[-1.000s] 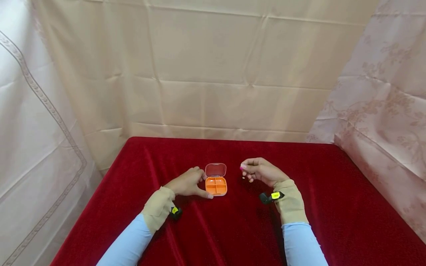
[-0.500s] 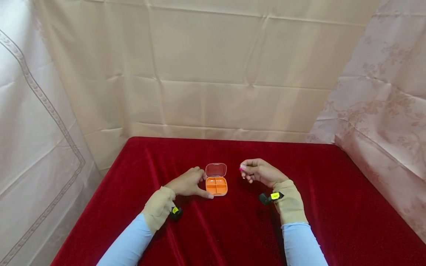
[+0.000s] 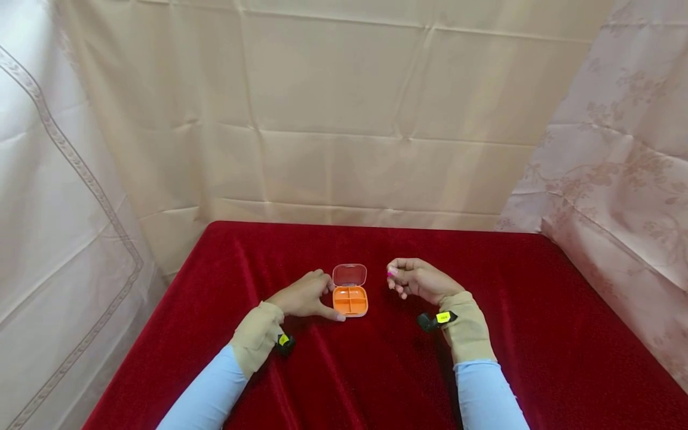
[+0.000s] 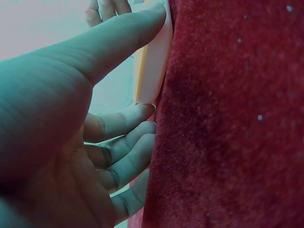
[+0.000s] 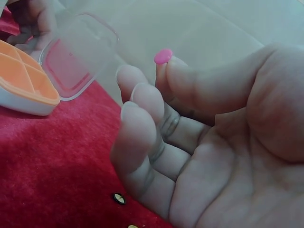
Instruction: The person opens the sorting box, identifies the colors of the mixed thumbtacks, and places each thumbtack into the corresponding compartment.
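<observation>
Fingers (image 5: 137, 137) of the right hand (image 3: 424, 280) pinch a small pink disc (image 5: 163, 56) between thumb and index; the other three curl loosely below. Taking the orange case (image 3: 341, 307) as the clock's centre, that disc is held at about two o'clock, apart from it. Fingers of the left hand (image 3: 304, 297), spread between thumb and index, hold the case by its left side: thumb against the near wall at seven o'clock, index tip at ten. The case sits on the red-clothed worktop (image 3: 398, 370), its four compartments facing up, its clear lid (image 3: 349, 275) swung back at twelve. In the right wrist view a dark-rimmed disc (image 5: 119, 198) lies on the cloth between six and seven o'clock from the right fingers. Farther out, beige wrist wraps (image 3: 255, 337) carry black devices (image 3: 428, 321); pale blue sleeves (image 3: 486, 388) run off toward four and eight. A beige curtain (image 3: 344, 119) hangs at twelve, beyond the worktop.
</observation>
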Tool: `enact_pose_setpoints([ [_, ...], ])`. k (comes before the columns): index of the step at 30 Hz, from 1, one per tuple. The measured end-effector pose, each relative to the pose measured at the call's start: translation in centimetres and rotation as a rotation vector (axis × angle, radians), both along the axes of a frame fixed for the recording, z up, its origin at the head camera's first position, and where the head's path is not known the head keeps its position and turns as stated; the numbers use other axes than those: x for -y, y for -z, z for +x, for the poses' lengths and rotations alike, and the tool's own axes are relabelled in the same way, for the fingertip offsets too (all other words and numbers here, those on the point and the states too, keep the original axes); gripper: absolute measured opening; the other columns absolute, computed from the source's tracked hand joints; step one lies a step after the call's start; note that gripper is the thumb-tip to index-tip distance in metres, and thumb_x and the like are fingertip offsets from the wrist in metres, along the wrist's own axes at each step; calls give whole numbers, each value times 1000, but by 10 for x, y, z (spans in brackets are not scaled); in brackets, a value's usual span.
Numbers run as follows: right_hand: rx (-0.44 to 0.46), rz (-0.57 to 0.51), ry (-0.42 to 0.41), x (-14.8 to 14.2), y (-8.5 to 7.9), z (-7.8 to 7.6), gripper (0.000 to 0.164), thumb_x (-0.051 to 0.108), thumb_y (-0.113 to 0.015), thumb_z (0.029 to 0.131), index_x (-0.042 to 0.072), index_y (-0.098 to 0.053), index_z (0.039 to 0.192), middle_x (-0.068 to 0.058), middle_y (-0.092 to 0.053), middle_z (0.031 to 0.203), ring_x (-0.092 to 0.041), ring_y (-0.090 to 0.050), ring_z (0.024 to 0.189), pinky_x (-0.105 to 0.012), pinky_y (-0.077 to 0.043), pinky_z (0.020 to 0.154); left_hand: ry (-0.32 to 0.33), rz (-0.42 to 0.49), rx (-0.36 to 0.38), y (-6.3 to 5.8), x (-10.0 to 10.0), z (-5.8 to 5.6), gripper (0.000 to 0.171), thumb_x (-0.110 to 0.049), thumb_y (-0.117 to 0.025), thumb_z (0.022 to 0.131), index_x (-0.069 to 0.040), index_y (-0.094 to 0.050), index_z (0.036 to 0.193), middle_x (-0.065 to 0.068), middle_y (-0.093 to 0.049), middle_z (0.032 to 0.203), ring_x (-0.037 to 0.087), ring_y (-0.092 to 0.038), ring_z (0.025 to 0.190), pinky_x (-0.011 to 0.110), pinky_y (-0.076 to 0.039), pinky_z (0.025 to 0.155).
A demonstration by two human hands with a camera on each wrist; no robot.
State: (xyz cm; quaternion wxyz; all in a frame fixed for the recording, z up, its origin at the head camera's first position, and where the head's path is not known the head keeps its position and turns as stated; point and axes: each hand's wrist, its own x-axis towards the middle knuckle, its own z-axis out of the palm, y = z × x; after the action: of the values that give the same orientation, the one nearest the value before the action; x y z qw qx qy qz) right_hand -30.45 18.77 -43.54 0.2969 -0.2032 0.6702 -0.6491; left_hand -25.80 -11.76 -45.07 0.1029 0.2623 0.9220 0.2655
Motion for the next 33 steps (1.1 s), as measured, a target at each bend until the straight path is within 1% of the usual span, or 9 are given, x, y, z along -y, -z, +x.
enact_pose_setpoints([
  [5,23,-1,4,2,0,0,17,16,-46,104,-2,-48,103,-9,-56,82,-16,-49,68,-30,-44,60,-4,-2,1,0,0,0,65,-58,-79,70,-10,-57,108,0,-50,99,14,-44,91,29,-41,77],
  [11,30,6,2,4,0,1,24,17,-47,104,-7,-45,106,-9,-56,82,-16,-49,67,-30,-44,61,-10,2,4,0,-1,1,66,-58,-79,70,-10,-58,109,1,-51,98,14,-44,91,29,-41,77],
  [16,11,21,3,5,-1,1,30,16,-49,103,-12,-43,108,-8,-56,81,-15,-49,67,-29,-44,60,-17,6,14,-1,-1,1,68,-58,-79,70,-8,-58,110,1,-51,98,15,-44,90,29,-42,77],
  [23,8,49,22,9,-1,2,36,15,-52,102,-18,-41,112,-8,-56,81,-14,-50,67,-29,-45,61,-20,2,14,-1,-1,1,68,-57,-80,70,-8,-59,111,1,-51,98,15,-44,90,29,-42,77],
  [26,11,60,26,10,-1,2,35,15,-54,101,-17,-44,111,-8,-56,81,-15,-49,67,-29,-44,60,-20,4,14,-2,0,1,67,-57,-80,70,-7,-59,111,2,-51,98,16,-44,90,29,-42,77],
  [29,1,75,22,12,-1,2,31,16,-55,100,-13,-50,108,-9,-56,81,-16,-49,68,-29,-44,60,-23,9,20,-4,-1,2,67,-56,-80,70,-7,-59,111,2,-51,98,16,-44,90,30,-42,77],
  [33,-8,94,14,14,-1,2,38,19,-58,99,-17,-49,111,-9,-57,80,-16,-49,68,-29,-45,60,-28,10,26,-4,-1,2,66,-55,-80,70,-7,-59,110,3,-51,98,16,-44,90,30,-41,76],
])
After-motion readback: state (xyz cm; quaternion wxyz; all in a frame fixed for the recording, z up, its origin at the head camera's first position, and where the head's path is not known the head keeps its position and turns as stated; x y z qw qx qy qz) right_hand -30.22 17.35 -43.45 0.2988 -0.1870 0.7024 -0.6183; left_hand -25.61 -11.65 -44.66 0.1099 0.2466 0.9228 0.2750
